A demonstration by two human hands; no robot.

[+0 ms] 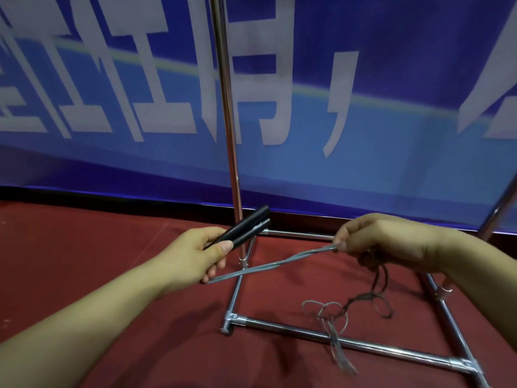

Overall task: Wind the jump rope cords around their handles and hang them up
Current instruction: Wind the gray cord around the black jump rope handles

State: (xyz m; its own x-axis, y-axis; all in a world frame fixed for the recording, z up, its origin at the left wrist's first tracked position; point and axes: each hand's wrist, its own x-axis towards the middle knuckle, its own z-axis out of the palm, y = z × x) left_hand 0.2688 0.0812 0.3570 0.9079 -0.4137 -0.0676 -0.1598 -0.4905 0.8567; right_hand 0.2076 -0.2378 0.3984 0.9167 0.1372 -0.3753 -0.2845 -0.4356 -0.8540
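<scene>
Both forearms extended, left grip and right grip curled.

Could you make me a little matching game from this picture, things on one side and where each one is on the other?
Things:
1. black handles
2. grey cord
3. metal rack
4. blue banner

Places:
A. standing on the red floor
B. hanging behind the rack
C. gripped in the left hand
D. stretched between both hands, pinched by the right hand

Pairs: 1-C, 2-D, 3-A, 4-B

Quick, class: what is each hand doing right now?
Left hand: grips the two black jump rope handles together.
Right hand: pinches the doubled grey cord.
</scene>
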